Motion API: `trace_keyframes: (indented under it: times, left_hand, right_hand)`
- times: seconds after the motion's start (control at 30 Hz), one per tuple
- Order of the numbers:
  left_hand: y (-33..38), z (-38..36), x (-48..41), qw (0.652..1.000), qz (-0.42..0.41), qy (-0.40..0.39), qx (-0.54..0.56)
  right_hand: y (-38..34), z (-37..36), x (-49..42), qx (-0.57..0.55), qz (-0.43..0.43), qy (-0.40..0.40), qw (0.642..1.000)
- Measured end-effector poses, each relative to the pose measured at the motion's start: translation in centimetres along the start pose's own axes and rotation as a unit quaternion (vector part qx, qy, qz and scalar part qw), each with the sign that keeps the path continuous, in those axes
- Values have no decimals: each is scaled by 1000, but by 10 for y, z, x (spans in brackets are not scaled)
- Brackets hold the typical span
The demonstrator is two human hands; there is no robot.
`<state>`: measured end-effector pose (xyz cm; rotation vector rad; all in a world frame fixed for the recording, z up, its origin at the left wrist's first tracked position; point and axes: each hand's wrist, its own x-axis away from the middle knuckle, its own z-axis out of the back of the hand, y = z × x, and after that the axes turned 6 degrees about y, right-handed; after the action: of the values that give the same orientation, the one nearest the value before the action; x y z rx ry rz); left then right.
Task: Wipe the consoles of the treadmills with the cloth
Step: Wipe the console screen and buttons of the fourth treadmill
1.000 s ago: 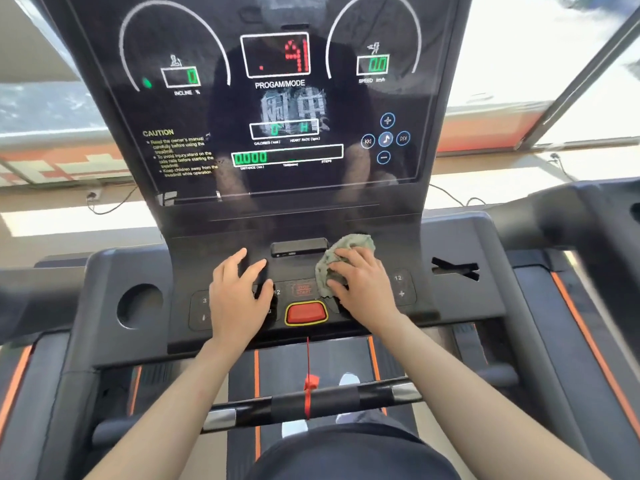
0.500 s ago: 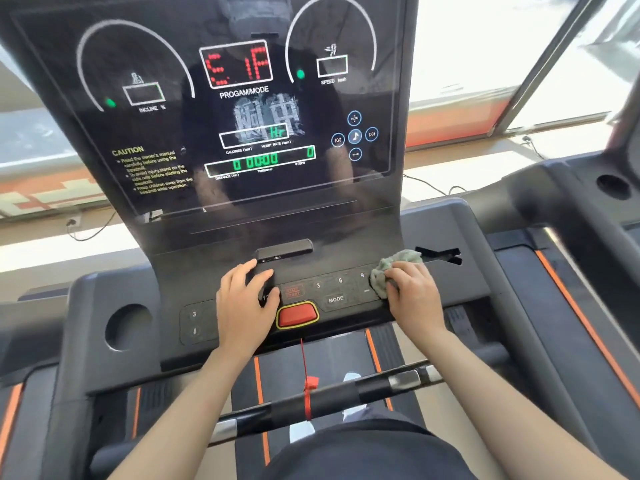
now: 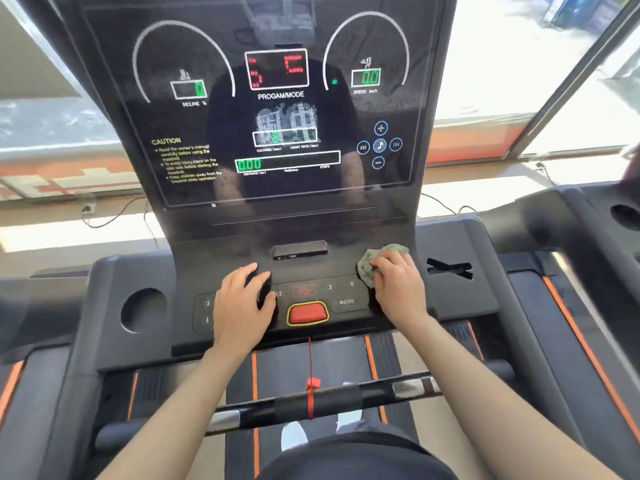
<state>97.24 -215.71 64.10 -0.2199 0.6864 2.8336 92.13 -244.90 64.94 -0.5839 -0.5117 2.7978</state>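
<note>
The treadmill console (image 3: 221, 216) fills the middle of the view: a tall dark display with lit green and red readouts above a sloped button panel (image 3: 341, 292). My right hand (image 3: 398, 285) presses a crumpled grey-green cloth (image 3: 372, 261) onto the right end of that panel, beside the "6" key. My left hand (image 3: 242, 306) lies flat, fingers spread, on the left half of the panel and covers some keys. A red stop button (image 3: 307, 313) sits between my hands.
A round cup hole (image 3: 142, 310) lies in the tray left of the panel and an X-shaped slot (image 3: 449, 268) to the right. A front handlebar (image 3: 311, 400) with a red safety cord crosses below my wrists. A second treadmill (image 3: 588, 230) stands to the right, before bright windows.
My right hand swept the cloth from the panel's centre toward its right end, then drew back a little leftward. My left hand stayed flat on the left keys. The display readouts changed.
</note>
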Motion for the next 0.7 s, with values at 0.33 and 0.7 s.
trace_keyframes:
  times: [0.33, 0.7]
  left_hand:
    - [-27, 15, 13, 1000, 9, 3, 3]
    - [-44, 20, 31, 996, -37, 37, 71]
  right_hand:
    - [-71, -21, -13, -79, 109, -114, 984]
    - [-146, -50, 17, -166, 226, -246, 928]
